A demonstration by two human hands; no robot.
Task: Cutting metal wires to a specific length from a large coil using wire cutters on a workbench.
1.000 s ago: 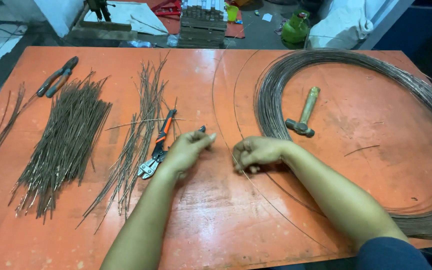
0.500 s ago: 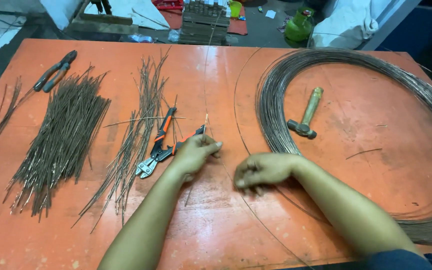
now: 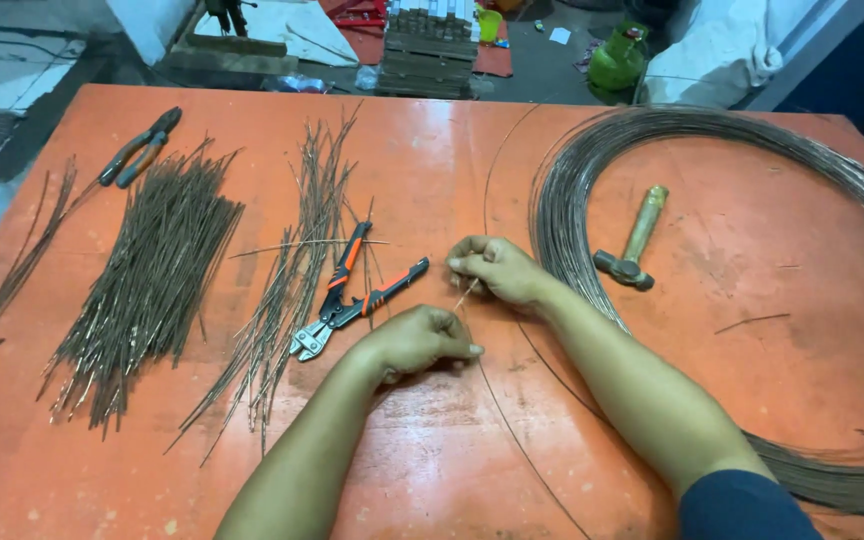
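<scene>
Landmark: orange-handled cutters (image 3: 357, 293) on orange table (image 3: 432, 460).

Edges, room: near table edge out of view. Bare tabletop below both forearms and between cutters and wire coil (image 3: 592, 180). Cut-wire bundles (image 3: 152, 280) crowd side of cutters away from hands; hammer (image 3: 632, 245) lies inside coil, well apart from cutters.

Left hand (image 3: 417, 340): just below cutters' handles, fist closed, pinching thin wire strand (image 3: 467, 292).

Right hand (image 3: 492, 268): just beside handle tips, fingers closed on same strand.

Strand: thin, pale, short taut stretch between fists.

Head view: worn high above the orange table (image 3: 772, 300), facing down and forward
Nearness: close over both hands, forearms entering from below
</scene>
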